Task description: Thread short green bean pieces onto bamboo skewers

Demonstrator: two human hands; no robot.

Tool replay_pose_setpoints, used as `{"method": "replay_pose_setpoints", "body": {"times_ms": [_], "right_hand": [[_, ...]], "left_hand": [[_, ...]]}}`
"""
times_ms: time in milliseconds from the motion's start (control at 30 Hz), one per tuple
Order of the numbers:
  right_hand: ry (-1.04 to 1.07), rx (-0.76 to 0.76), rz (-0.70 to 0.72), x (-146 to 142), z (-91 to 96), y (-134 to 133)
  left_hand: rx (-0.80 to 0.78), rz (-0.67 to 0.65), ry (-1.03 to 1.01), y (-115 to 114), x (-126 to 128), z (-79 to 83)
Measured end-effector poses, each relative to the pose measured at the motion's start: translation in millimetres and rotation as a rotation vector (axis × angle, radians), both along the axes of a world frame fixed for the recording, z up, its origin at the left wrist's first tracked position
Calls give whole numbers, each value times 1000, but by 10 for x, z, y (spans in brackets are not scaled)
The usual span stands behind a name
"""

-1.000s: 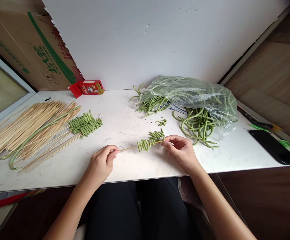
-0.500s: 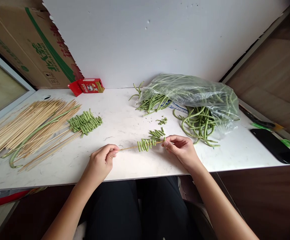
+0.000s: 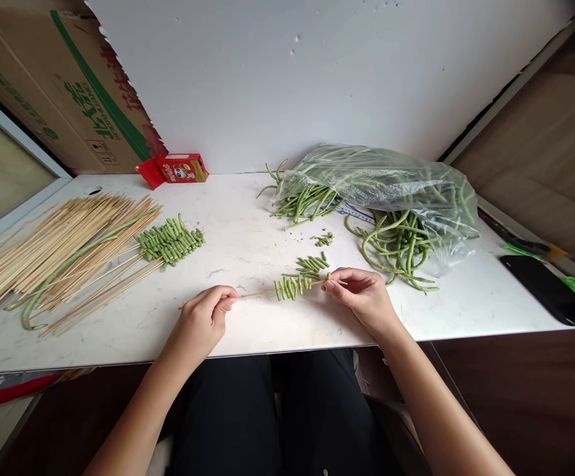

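Over the near middle of the white, grey-veined tabletop [image 3: 252, 334]: a thin tan wooden skewer [image 3: 256, 294] bearing a loose crosswise row of short green bean pieces [image 3: 291, 288]. Left hand [image 3: 205, 316] pinches its left length; right hand [image 3: 361, 295] pinches near its right tip, apparently on another bean piece [image 3: 328, 276], partly hidden.

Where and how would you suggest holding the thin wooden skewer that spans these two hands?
Probably by its bare left stretch, from the left, as the left hand does: slim, straight and bean-free, whereas green bean pieces sit farther right.
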State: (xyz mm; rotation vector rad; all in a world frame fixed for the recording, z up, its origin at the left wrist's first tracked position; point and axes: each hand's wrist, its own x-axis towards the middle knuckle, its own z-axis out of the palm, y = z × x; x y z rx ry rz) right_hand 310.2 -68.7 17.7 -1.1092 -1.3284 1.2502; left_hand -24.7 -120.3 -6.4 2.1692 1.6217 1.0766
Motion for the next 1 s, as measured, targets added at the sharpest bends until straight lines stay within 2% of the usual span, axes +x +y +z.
{"method": "replay_pose_setpoints", "body": {"times_ms": [433, 633, 1000], "right_hand": [[-49, 38, -16, -8, -20, -6], [-85, 60, 58, -56, -67, -28], [-108, -25, 68, -30, -23, -20]], "left_hand": [[-12, 5, 4, 1, 11, 19], [17, -22, -12, 10, 48, 35], [19, 6, -26, 16, 28, 9]]}}
